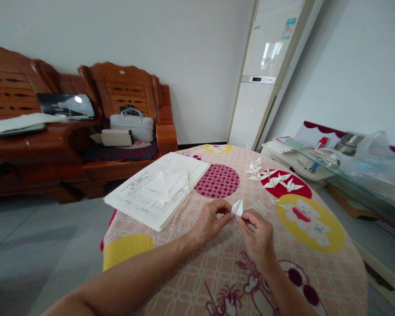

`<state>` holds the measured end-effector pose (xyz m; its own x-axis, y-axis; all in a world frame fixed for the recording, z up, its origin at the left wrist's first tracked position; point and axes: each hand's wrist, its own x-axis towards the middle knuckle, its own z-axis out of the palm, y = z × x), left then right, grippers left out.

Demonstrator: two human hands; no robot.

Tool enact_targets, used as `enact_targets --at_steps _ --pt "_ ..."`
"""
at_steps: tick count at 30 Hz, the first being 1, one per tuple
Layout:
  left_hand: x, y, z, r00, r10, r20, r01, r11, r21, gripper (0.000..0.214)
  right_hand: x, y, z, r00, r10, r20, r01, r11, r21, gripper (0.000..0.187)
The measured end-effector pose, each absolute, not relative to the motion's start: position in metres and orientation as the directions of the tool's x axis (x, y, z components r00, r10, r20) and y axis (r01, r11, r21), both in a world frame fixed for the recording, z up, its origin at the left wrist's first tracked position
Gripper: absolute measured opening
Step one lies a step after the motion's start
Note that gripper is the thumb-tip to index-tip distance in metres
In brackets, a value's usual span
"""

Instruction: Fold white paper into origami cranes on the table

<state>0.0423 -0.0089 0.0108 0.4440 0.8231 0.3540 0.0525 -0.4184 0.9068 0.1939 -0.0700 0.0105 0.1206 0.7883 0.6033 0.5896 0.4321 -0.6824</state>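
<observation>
Between my two hands, just above the patterned tablecloth (184,281), is a small folded piece of white paper (238,207) with a pointed top. My left hand (213,219) pinches its left side between thumb and forefinger. On the other side, the fingertips of my right hand (256,230) grip its lower right edge. Several folded white paper cranes (278,180) lie beyond my right hand, toward the back right of the table. Left of my hands rests a stack of printed sheets (134,195), with loose white paper pieces (164,186) on top.
A glass-topped side table (329,169) with a plastic bag (371,153) and papers stands at the right. Behind the table is a tall white air conditioner (258,96). A wooden sofa (125,87) at the left holds a grey bag (134,125) and a quilted purse (116,138).
</observation>
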Motion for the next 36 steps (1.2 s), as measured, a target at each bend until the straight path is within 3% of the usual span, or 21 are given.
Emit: enact_targets --at_steps 5,11,16,27,36 --pt "0.043 -0.008 0.01 0.46 0.836 0.299 -0.075 -0.299 0.951 0.021 0.193 -0.072 0.012 0.082 0.751 0.656 0.612 0.481 -0.627 0.012" --pt "0.045 -0.004 0.005 0.525 0.819 0.232 -0.219 -0.134 0.967 0.03 0.195 -0.071 0.012 0.052 0.8 0.598 0.607 0.451 -0.655 0.014" --pt "0.045 -0.002 0.003 0.549 0.809 0.208 -0.195 -0.118 0.974 0.032 0.195 -0.071 0.01 0.086 0.831 0.55 0.605 0.395 -0.691 0.012" --pt "0.046 -0.003 0.007 0.504 0.855 0.122 -0.176 -0.037 0.984 0.037 0.193 -0.067 -0.005 0.294 0.861 0.415 0.432 0.267 -0.861 0.017" --pt "0.048 -0.003 0.003 0.506 0.863 0.013 -0.2 0.102 0.975 0.035 0.19 -0.066 0.005 0.247 0.935 0.253 0.25 0.191 -0.949 0.019"
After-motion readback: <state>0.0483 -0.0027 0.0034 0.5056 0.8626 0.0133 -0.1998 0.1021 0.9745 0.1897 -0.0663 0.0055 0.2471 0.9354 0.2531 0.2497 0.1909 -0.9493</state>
